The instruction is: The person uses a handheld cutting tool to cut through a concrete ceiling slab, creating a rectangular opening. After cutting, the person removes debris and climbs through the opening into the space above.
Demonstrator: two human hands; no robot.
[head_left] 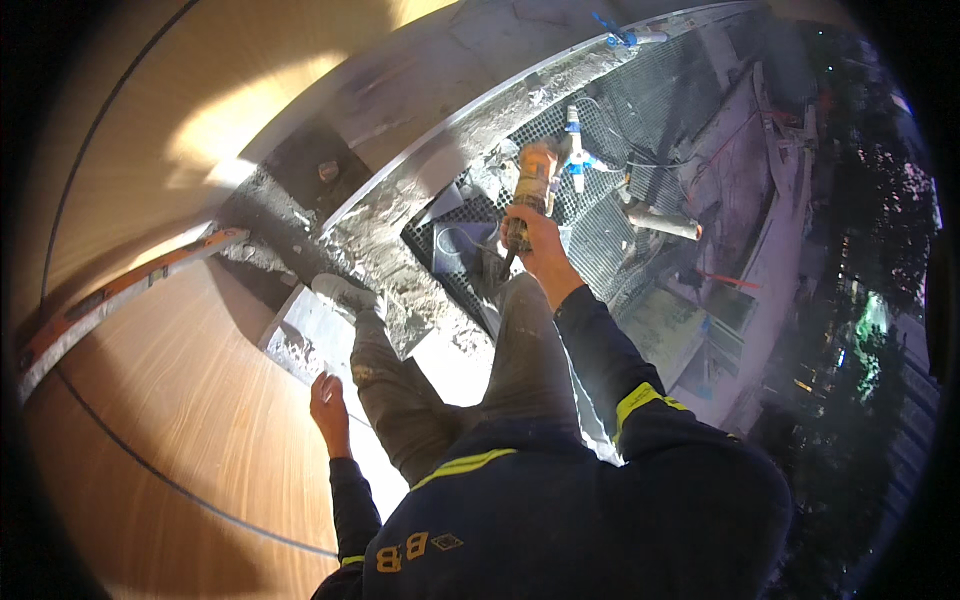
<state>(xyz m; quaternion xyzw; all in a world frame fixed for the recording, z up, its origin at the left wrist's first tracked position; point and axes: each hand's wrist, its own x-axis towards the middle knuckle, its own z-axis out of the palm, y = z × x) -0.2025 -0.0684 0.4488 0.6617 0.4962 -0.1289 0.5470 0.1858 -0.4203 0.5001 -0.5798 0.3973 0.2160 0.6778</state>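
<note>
An orange and black power tool [537, 175] is gripped by the right hand [541, 246] over a dark mesh with small square holes [650, 110], edged by rough grey concrete [420, 180]. Shiny brown wood boards [190, 400] are seen near the curled left hand [329, 408]; whether anything is held there cannot be told.

An orange level [130, 285] lies beside wood-grain panels [200, 400], a pale tube [667, 223] farther right
</note>
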